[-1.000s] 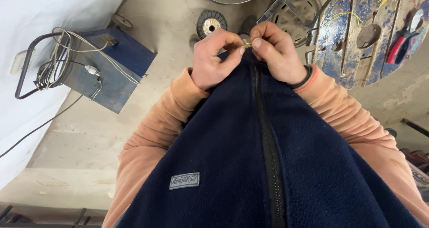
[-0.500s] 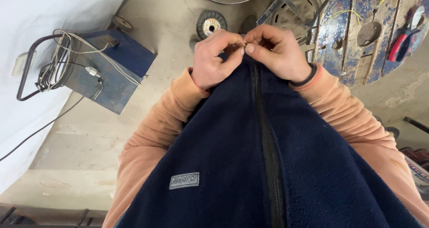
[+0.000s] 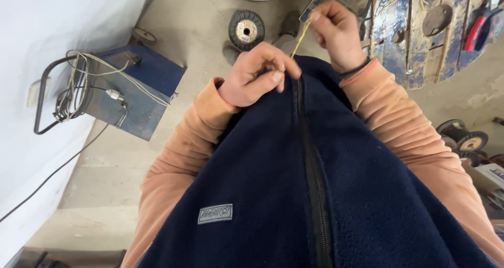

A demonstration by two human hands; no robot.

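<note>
Left hand (image 3: 257, 76) pinches the top edge of a navy fleece vest (image 3: 315, 184) beside its zip — fingers closed on the cloth. Right hand (image 3: 336, 32), raised above the collar, grips a thin yellow wire (image 3: 300, 37) between thumb and forefinger — taut down to the left fingers.
</note>
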